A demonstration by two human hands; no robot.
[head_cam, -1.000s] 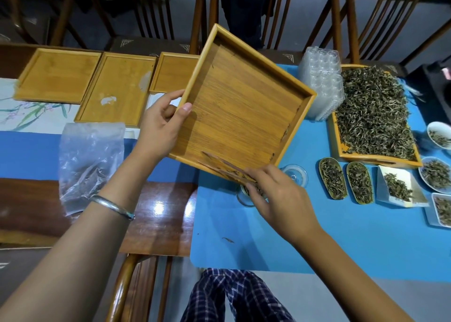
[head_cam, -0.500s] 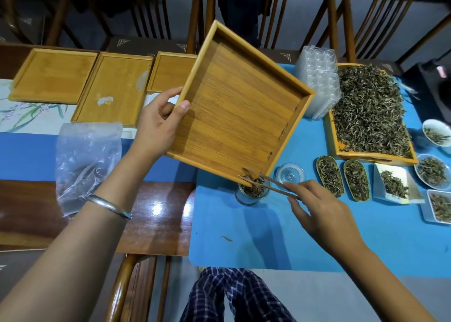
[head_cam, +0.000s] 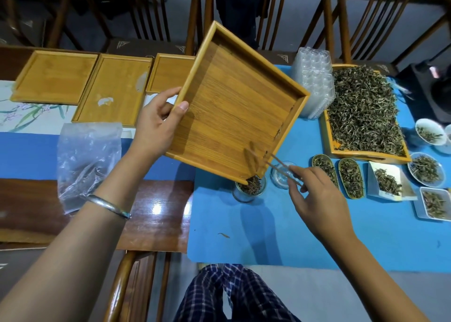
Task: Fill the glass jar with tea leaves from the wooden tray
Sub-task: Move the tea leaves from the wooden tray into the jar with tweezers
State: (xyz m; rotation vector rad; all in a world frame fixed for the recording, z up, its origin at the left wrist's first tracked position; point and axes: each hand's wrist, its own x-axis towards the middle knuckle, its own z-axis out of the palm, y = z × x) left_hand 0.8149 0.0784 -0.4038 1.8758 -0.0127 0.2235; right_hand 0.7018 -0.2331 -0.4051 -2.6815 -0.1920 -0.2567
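worktop (head_cam: 268, 236): dark glossy wood, with a smooth blue mat under the work area, likely there to catch stray leaves; one leaf lies loose on it.
full tray (head_cam: 366, 113): bamboo, at the right on the mat, heaped with dry, curled, grey-green tea leaves.
tilted tray (head_cam: 234, 116): square, raised rim, fine straight grain. It is held steeply slanted with its lowest corner just over the jar, so the rim funnels the last leaves down; it looks almost emptied.
plastic bag (head_cam: 85, 165): clear, crinkled, lying slack on the left.
left hand (head_cam: 156, 129): fingers curled round the tray's upper left edge, thumb on the inner face, bearing its weight.
right hand (head_cam: 319, 199): fingers pinching thin wooden tongs (head_cam: 275, 164), tips aimed into the tray's low corner, seemingly to sweep out clinging leaves.
glass jar (head_cam: 249, 190): small, round, clear, upright on the mat below the corner, filled with dark leaves close to the mouth.
glass lid (head_cam: 283, 175): clear, just beside the jar.
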